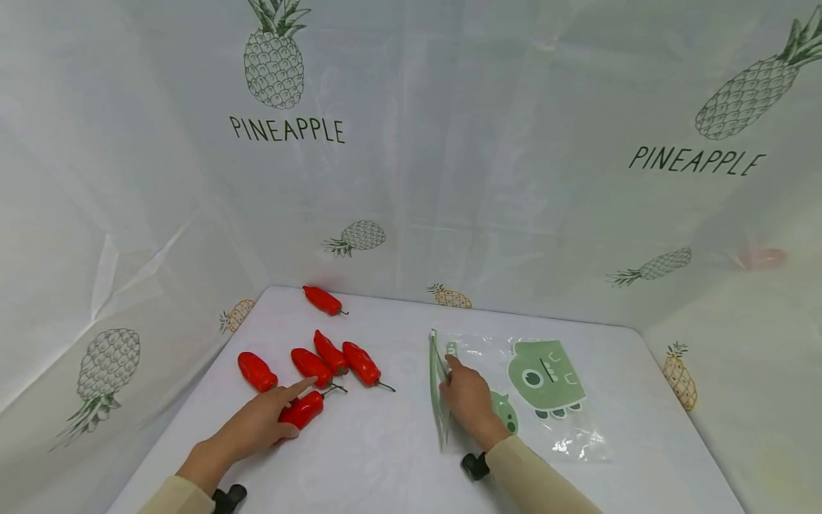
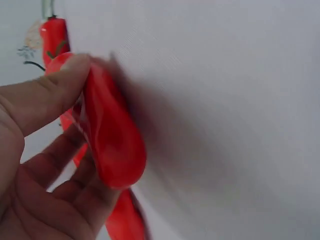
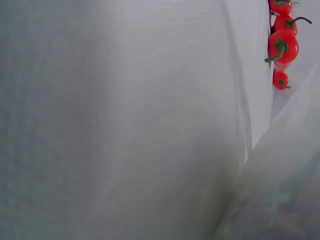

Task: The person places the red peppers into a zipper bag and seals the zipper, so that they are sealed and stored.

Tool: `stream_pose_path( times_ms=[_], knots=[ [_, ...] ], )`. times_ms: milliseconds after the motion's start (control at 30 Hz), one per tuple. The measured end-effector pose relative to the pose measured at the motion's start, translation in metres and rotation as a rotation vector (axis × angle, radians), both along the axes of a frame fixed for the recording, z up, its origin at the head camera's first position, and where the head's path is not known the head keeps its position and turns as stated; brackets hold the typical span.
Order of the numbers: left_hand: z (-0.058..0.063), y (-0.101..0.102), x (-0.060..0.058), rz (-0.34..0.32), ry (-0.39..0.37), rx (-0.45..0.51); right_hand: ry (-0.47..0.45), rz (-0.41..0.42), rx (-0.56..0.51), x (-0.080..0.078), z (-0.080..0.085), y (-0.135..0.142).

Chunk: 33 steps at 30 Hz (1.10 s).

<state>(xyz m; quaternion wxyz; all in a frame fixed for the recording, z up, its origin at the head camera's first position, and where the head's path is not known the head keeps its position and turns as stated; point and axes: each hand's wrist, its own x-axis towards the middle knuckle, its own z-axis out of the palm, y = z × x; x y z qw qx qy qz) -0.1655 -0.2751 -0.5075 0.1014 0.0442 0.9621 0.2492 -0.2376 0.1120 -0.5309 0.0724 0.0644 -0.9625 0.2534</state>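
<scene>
My left hand (image 1: 253, 422) grips a red pepper (image 1: 305, 410) at the near end of a loose group of peppers. In the left wrist view the thumb presses on the side of this pepper (image 2: 119, 142), and the other fingers lie behind it. At the mouth of a clear zip bag (image 1: 554, 378) with green cartoon prints is my right hand (image 1: 472, 401), pinching the film beside the green zip strip (image 1: 437, 400). The bag lies flat apart from its raised mouth, which faces the peppers. Blurred film fills most of the right wrist view and hides the right fingers.
Just beyond the left hand lie red peppers (image 1: 362, 364), several of them close together, one more (image 1: 257, 371) at the left. Another pepper (image 1: 323, 300) rests near the back edge. White pineapple-print sheets (image 1: 411, 178) enclose the white table (image 1: 379, 464) at back and sides.
</scene>
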Motion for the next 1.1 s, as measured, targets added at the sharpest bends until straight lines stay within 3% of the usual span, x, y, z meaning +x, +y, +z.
stream_pose_path(
  times_ms=[233,400,733,967,1100],
  knots=[
    [0.007,0.014,-0.002,0.082,-0.101,0.232,-0.009,0.013,-0.094,-0.002,-0.004,0.008],
    [0.009,0.024,0.0,0.114,-0.127,0.315,-0.004,0.023,-0.176,-0.001,-0.007,0.014],
    [0.009,0.037,0.001,0.136,-0.137,0.337,-0.09,-0.006,-0.333,-0.004,-0.011,0.022],
    [0.008,0.036,0.003,0.147,-0.131,0.359,-0.207,-0.027,-0.57,-0.001,-0.008,0.023],
    [0.008,0.035,0.003,0.151,-0.13,0.362,-0.233,-0.014,-0.643,0.0,-0.007,0.023]
  ],
)
